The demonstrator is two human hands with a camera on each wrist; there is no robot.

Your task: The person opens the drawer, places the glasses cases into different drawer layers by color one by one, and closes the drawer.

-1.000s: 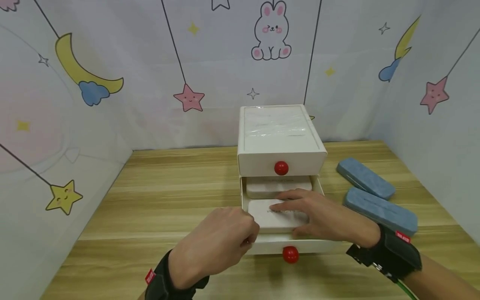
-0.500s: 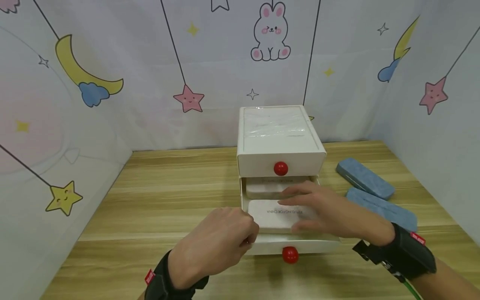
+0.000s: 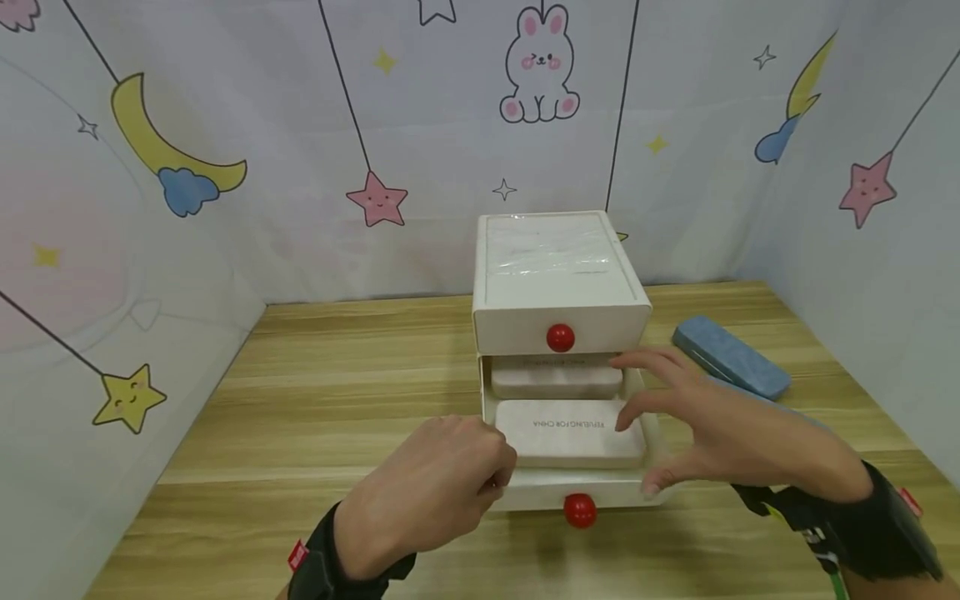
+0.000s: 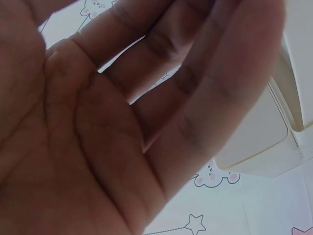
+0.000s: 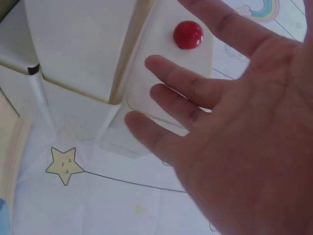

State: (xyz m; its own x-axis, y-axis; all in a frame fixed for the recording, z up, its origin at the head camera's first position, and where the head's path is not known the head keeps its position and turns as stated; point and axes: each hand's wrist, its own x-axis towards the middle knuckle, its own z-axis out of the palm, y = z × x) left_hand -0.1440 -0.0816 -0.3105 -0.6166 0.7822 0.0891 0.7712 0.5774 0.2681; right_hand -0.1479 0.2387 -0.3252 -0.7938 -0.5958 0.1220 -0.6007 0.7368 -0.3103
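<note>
A white drawer unit [image 3: 558, 258] stands with its lower drawer [image 3: 536, 495] pulled out. Inside lie two white rounded cases: a front case [image 3: 570, 448] with upside-down lettering, and a back case [image 3: 555, 379] partly under the unit. My right hand [image 3: 738, 429], fingers spread and bent, is at the drawer's right side, its fingertips near the cases and nothing in its grasp. Beside the drawer's left front corner is my left hand [image 3: 427, 492], covering that corner. The left wrist view shows its fingers loosely curved with nothing in the palm; their tips are cut off.
Right of the unit lie two blue oblong cases, a rear case [image 3: 731, 356] and a nearer one [image 3: 780, 400] mostly behind my right hand. Red knobs stick out from the upper drawer front [image 3: 560, 337] and the lower one [image 3: 580, 511]. Printed cloth walls surround the wooden table [image 3: 360, 375].
My right hand has drawn back to the right from above the front case, uncovering its lettering and now hiding most of the nearer blue case. The left hand and the drawer have stayed put.
</note>
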